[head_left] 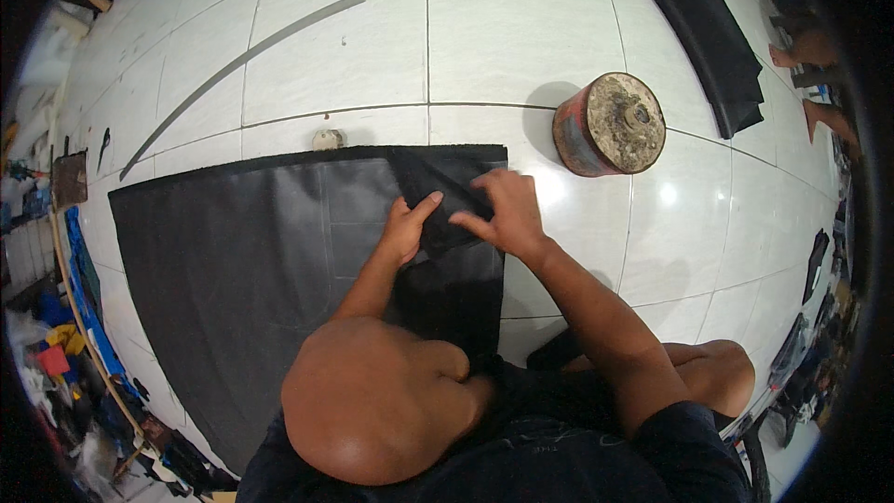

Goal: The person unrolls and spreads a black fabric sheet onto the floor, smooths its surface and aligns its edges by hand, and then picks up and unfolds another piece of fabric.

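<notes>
A large black sheet with a smooth, leather-like face lies flat on the floor in front of me. Over its far right part is a smaller folded black piece, raised at one corner. My left hand grips the left edge of this piece, thumb on top and the other fingers hidden beneath. Just to the right, my right hand hovers at the piece's other side, its thumb and fingers spread apart and slightly blurred.
A rusty round can stands on the white tiles at the right. Beyond the sheet lie a long grey strip and a small whitish lump. A black roll rests far right. Mixed clutter lines the left side.
</notes>
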`<state>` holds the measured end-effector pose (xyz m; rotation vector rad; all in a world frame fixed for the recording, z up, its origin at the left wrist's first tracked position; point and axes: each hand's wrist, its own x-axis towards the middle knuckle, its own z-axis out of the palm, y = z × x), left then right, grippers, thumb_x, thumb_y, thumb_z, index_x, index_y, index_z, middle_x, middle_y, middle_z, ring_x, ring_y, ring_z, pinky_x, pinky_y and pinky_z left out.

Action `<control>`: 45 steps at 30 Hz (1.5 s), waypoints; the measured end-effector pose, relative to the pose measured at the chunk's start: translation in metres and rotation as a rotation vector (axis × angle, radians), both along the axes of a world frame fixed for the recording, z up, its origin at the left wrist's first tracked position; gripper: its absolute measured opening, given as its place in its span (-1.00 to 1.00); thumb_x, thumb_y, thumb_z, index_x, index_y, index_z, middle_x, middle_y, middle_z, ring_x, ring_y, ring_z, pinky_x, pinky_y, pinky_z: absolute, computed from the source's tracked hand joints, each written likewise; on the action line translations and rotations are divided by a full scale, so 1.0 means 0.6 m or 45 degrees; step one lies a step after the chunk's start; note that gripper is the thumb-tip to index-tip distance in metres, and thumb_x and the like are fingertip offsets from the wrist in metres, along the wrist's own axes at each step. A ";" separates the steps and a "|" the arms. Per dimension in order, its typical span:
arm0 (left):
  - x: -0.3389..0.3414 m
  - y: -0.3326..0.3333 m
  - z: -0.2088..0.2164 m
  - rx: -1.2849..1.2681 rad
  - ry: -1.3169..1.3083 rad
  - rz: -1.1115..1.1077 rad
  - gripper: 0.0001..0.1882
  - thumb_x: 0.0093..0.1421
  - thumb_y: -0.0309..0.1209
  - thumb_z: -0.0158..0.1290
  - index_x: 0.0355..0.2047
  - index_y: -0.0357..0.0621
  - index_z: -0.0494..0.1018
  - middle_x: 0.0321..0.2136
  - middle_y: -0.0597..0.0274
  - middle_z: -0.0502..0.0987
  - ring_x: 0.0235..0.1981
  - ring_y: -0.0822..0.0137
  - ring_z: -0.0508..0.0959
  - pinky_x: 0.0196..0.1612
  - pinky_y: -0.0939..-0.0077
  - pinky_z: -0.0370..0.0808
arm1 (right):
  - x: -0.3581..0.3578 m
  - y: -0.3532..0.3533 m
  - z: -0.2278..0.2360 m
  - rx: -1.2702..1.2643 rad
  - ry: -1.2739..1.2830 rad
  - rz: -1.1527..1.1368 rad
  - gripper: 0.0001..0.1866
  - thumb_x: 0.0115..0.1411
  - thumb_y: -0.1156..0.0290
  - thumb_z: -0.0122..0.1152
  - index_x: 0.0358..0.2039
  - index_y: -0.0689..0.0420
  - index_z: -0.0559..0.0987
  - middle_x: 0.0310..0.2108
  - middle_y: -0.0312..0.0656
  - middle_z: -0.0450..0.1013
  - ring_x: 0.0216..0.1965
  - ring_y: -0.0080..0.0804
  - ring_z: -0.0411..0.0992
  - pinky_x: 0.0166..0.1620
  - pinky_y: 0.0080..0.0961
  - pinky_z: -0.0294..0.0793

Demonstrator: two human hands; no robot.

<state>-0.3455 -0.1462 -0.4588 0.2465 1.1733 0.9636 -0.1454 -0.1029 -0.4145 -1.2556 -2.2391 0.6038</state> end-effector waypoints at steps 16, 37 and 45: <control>0.001 0.001 -0.007 0.005 0.000 -0.022 -0.66 0.18 -0.38 0.17 -0.10 -0.34 0.41 -0.20 0.14 0.55 -0.18 0.29 0.55 -0.08 0.40 0.50 | 0.009 0.003 -0.002 -0.109 -0.012 -0.059 -0.66 0.06 0.11 0.31 -0.30 0.10 0.56 -0.29 -0.23 0.44 -0.14 -0.18 0.34 -0.13 -0.19 0.21; 0.000 0.001 0.004 0.071 -0.056 -0.062 -0.68 0.22 -0.39 0.13 -0.08 -0.31 0.42 -0.18 0.16 0.55 -0.20 0.32 0.56 -0.11 0.39 0.52 | -0.004 -0.025 -0.016 -0.110 -0.110 0.044 -0.67 0.02 0.12 0.35 -0.29 0.06 0.61 -0.22 -0.24 0.38 -0.17 -0.26 0.30 -0.12 -0.28 0.17; -0.001 0.003 -0.001 0.046 -0.041 -0.058 -0.70 0.22 -0.40 0.12 -0.09 -0.32 0.44 -0.17 0.15 0.55 -0.19 0.31 0.56 -0.08 0.41 0.51 | -0.005 -0.004 -0.017 -0.071 -0.100 -0.368 -0.66 0.09 0.20 0.32 -0.17 0.10 0.56 -0.13 -0.13 0.36 -0.09 -0.18 0.29 -0.03 -0.25 0.15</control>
